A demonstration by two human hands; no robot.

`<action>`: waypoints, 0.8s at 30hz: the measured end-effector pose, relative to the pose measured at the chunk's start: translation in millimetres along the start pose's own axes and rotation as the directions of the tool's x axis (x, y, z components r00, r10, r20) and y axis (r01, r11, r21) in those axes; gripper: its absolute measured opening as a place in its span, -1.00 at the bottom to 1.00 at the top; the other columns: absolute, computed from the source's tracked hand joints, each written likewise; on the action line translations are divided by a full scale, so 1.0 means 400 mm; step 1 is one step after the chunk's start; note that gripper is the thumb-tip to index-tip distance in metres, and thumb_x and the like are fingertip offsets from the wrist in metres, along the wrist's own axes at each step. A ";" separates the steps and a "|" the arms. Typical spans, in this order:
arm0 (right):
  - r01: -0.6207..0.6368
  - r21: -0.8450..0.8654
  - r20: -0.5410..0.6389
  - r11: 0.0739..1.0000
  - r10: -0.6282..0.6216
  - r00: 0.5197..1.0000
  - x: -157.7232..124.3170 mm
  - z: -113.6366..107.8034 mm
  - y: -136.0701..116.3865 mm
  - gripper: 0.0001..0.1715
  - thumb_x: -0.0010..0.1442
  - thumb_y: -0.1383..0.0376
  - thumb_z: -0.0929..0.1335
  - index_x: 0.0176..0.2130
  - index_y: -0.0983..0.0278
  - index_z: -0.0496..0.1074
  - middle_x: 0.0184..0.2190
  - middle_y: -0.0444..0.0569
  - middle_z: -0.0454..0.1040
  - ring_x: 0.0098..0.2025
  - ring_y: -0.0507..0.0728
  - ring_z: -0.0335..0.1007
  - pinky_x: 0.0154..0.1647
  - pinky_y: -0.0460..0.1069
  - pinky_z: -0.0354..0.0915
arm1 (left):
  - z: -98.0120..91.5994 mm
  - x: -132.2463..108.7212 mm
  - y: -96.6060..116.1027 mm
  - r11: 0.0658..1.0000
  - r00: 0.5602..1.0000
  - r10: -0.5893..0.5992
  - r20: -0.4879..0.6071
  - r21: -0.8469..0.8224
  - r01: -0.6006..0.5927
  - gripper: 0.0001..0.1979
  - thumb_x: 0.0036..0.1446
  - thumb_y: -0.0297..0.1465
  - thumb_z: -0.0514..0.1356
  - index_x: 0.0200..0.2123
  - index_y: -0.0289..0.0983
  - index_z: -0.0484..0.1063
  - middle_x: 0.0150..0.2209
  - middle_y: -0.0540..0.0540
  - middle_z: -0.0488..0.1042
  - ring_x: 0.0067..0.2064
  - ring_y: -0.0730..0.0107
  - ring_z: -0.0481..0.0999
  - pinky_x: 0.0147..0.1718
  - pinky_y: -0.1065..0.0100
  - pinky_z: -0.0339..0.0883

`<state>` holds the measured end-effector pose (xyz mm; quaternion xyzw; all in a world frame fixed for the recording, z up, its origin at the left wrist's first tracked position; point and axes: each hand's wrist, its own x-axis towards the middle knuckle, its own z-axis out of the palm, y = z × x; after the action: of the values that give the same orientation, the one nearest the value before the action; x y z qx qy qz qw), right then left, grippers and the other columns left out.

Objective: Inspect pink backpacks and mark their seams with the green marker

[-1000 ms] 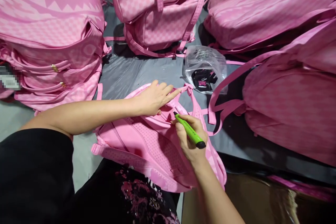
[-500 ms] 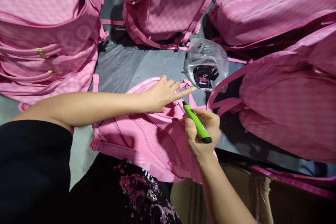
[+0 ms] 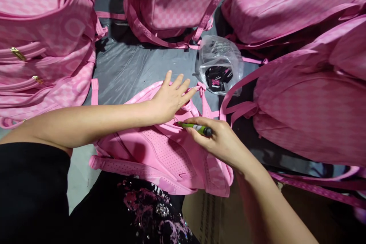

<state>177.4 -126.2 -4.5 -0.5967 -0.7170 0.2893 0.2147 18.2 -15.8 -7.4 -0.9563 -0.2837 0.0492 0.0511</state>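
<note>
A pink backpack lies at the table's front edge against my body, with its dotted panel facing up. My left hand rests palm down across its upper part, fingers spread. Between the fingers of my right hand is a green pen-shaped tool with a black end. Its dark tip points left, at the backpack's seam just below my left hand. Whether the tip touches the fabric I cannot tell. The pink strap loop stands up right of my left hand.
A clear plastic bag of black tags stands behind the backpack. Other pink backpacks surround it: one at the left, one at the back, one at the right. Grey sheeting covers the table. A cardboard box sits below.
My right hand has turned and moved the pen-shaped tool left and down, to the seam. My left hand has gone from pointing a finger to lying with fingers spread. The view has shifted slightly.
</note>
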 end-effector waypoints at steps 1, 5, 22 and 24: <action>0.029 -0.018 0.009 0.999 -0.029 1.000 -0.006 -0.005 0.001 -0.73 0.27 0.20 0.35 -0.11 0.21 0.60 -0.22 -0.06 0.66 -0.36 0.09 0.54 -0.32 -0.03 0.40 | -0.006 0.000 -0.002 1.000 1.000 -0.014 0.016 0.005 0.013 -0.12 0.16 -0.26 0.28 0.44 -0.25 -0.07 0.43 -0.32 0.01 0.40 -0.25 -0.02 0.27 -0.24 -0.08; 0.138 -0.077 0.010 0.987 -0.138 0.990 -0.020 -0.014 0.001 -0.71 0.31 0.22 0.33 -0.04 0.22 0.57 -0.14 0.00 0.64 -0.20 0.16 0.58 -0.15 0.07 0.46 | -0.023 0.001 -0.011 1.000 0.996 -0.017 0.090 0.015 0.016 -0.06 0.13 -0.27 0.32 0.44 -0.25 -0.11 0.44 -0.32 -0.04 0.30 -0.20 0.18 0.16 -0.10 0.17; 0.228 -0.124 0.098 0.966 -0.217 0.971 0.017 0.000 -0.037 -0.67 0.29 0.43 0.31 -0.01 0.23 0.54 -0.03 0.04 0.62 -0.04 0.18 0.58 0.03 0.09 0.48 | 0.000 0.008 -0.027 0.998 0.999 0.046 0.026 0.034 -0.047 -0.19 0.16 -0.28 0.24 0.40 -0.32 0.02 0.36 -0.32 0.16 0.17 -0.04 0.31 0.01 0.06 0.26; 0.221 -0.142 0.107 0.965 -0.207 0.973 0.018 0.005 -0.042 -0.67 0.28 0.45 0.30 -0.02 0.25 0.54 -0.04 0.05 0.62 -0.05 0.18 0.58 0.01 0.09 0.48 | 0.002 0.010 -0.027 0.999 0.999 0.045 0.022 0.028 -0.046 -0.22 0.18 -0.29 0.23 0.40 -0.31 0.03 0.35 -0.31 0.19 0.15 -0.03 0.32 0.00 0.05 0.27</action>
<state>162.7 -121.6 5.0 -0.5168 -0.8063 0.2353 0.1654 15.6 -4.7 -7.2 -0.9611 -0.2616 0.0645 0.0607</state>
